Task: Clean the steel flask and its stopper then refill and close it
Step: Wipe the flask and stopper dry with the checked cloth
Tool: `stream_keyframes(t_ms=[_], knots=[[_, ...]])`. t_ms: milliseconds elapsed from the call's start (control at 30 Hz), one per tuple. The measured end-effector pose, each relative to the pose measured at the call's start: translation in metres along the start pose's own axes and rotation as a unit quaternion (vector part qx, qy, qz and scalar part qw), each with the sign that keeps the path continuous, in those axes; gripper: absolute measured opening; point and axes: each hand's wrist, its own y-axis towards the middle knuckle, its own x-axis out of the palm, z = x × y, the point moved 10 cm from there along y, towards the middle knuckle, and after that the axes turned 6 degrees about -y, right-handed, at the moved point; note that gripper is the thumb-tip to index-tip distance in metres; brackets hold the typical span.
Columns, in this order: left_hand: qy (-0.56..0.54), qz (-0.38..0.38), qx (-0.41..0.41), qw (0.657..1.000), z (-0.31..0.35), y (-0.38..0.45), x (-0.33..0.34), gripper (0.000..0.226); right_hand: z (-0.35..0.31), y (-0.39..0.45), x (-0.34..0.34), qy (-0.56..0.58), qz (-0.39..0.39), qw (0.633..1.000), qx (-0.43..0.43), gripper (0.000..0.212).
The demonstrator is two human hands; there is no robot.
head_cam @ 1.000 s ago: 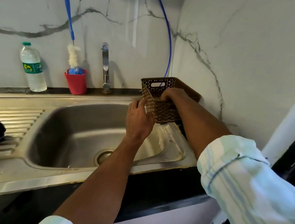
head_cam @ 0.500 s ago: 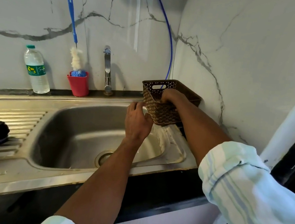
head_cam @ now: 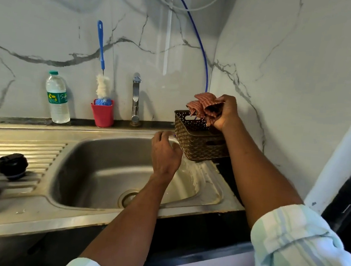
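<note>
The steel sink unit (head_cam: 30, 210) carries a black stopper (head_cam: 12, 166) on its ribbed drainboard; a water bottle (head_cam: 57, 97), a red cup (head_cam: 102, 113) and a brown basket (head_cam: 198, 139) stand along its edges.

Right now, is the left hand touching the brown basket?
Cannot tell. In the head view the left hand sits right by the brown basket front corner, fingers overlapping its edge, with no plain contact or gap.

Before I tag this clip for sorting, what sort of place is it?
Most likely a home kitchen wash area: a stainless steel sink with a ribbed drainboard, a tap on a marble-look wall, and a bottle brush standing in a red cup.
</note>
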Motion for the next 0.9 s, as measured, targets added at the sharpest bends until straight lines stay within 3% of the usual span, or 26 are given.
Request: stream_keyframes(t_ms=[67, 133, 300, 433, 633, 733, 900], knots=[[-0.033, 0.044, -0.003, 0.998, 0.0, 0.002, -0.016, 0.035, 0.004, -0.014, 0.016, 0.061, -0.056, 0.996, 0.017, 0.052], [-0.058, 0.092, -0.033, 0.994, -0.002, 0.004, -0.038, 0.031, 0.013, -0.034, 0.036, 0.052, -0.1, 0.993, 0.024, 0.056], [-0.117, 0.214, -0.088, 0.966, -0.012, 0.001, -0.114, 0.026, 0.059, -0.071, 0.088, 0.033, -0.144, 0.987, 0.064, 0.022], [-0.079, 0.257, -0.103, 0.958, -0.026, -0.008, -0.183, 0.024, 0.115, -0.095, 0.15, 0.02, -0.189, 0.976, 0.111, 0.009], [-0.002, 0.33, -0.052, 0.943, -0.044, -0.013, -0.303, 0.024, 0.18, -0.147, 0.262, 0.089, -0.231, 0.956, 0.156, 0.033], [0.025, 0.375, -0.023, 0.926, -0.046, -0.014, -0.364, 0.025, 0.196, -0.171, 0.307, 0.101, -0.261, 0.947, 0.16, 0.012], [0.083, 0.377, -0.106, 0.916, -0.083, 0.006, -0.444, 0.041, 0.209, -0.185, 0.354, 0.139, -0.289, 0.935, 0.155, 0.014]])
